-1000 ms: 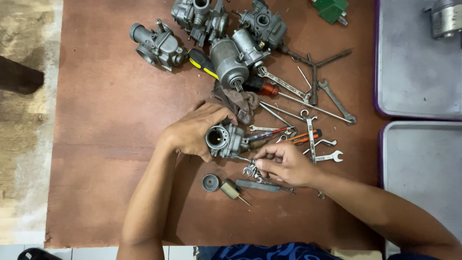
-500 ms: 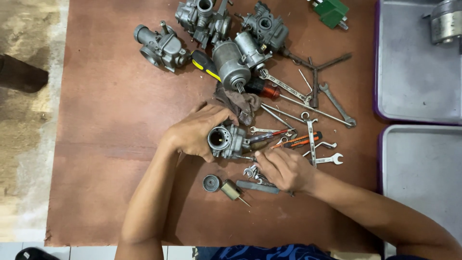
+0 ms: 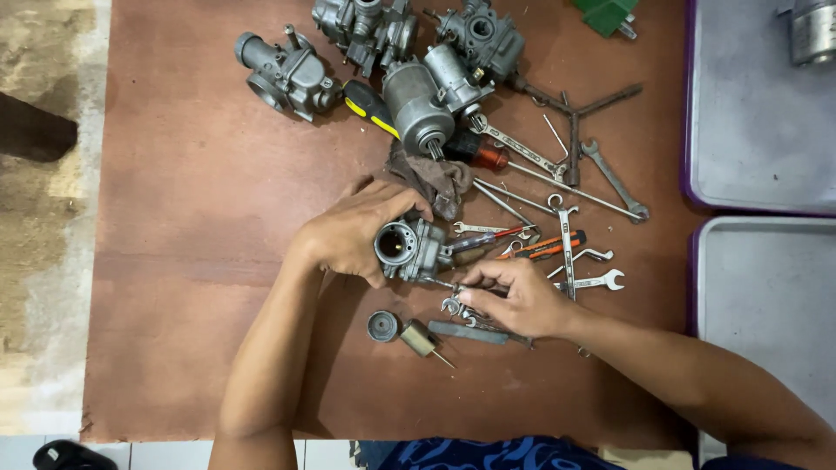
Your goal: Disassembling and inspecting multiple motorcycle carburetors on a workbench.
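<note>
Left hand (image 3: 361,235) clasps the small grey cast-metal carburettor (image 3: 411,251) at mid-worktop (image 3: 192,218), bore turned up and steadied, so the right hand (image 3: 518,298), fingertips pinched on a slim metal part (image 3: 446,285) beneath its body, has access, loose spanners (image 3: 566,252) alongside.

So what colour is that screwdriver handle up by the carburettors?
Black with yellow; the screwdriver handle shows best in the head view.

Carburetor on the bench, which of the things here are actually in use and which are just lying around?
In use:
left hand gripping the carburetor
right hand at the small parts below it

Lying about:
spare carburetors
wrenches
screwdrivers
rag
round cap
brass piece
grey trays
</note>
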